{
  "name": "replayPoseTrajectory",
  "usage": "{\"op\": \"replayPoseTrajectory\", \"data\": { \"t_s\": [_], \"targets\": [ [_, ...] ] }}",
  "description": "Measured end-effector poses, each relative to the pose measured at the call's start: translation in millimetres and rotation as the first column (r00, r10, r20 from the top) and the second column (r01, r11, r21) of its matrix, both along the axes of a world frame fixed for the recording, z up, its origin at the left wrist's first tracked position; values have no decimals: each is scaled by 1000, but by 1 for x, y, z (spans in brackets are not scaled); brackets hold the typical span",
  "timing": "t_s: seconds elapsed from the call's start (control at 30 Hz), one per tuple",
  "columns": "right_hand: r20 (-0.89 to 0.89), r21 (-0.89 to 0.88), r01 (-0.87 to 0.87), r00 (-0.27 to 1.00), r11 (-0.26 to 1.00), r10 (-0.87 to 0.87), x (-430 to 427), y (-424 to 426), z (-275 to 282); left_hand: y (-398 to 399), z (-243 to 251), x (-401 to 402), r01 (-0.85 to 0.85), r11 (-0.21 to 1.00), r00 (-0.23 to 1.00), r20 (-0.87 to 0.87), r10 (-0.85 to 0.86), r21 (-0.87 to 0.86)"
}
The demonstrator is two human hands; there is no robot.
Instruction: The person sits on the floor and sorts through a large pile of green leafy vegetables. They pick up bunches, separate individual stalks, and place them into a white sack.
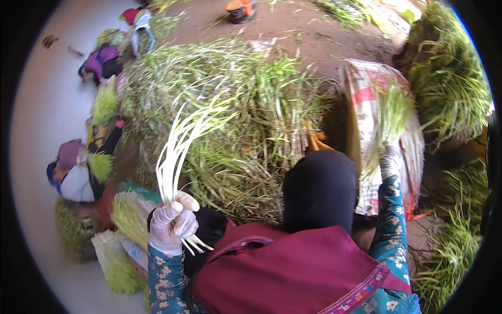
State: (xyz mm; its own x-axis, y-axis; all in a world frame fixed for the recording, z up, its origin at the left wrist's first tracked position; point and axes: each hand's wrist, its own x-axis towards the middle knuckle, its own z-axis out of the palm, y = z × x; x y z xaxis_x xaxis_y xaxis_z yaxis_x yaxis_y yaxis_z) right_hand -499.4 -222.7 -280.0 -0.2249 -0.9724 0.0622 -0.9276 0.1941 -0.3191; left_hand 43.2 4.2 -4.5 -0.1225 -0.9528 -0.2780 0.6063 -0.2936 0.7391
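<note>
My left hand (172, 223), in a whitish thin glove, is raised over my lap and closed around a small bunch of pale stalks (170, 168). Their yellow-green leaf tips fan upward and their cut-looking white ends stick out below the fist. My right hand (389, 159), also gloved, reaches forward over a woven plastic sack (364, 92) with red print. It grips a thicker bunch of light green leaves (394, 114), blurred by motion. I cannot tell whether that bunch touches the sack.
A broad heap of loose green leaves and stalks (235, 117) lies before my knee (319, 188). Sorted pale bunches (117, 263) lie at left. More greens (451, 86) are piled at right. Co-workers (74, 172) sit along the white wall (43, 117). A dark bucket (241, 13) stands far ahead.
</note>
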Motion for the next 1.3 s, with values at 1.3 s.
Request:
{"op": "replayPoseTrajectory", "data": {
  "t_s": [1.3],
  "targets": [
    [913,232,53,331,971,-237,-39,9,-17,39,27,27,337,896,936,5,-351,-289]
  ]
}}
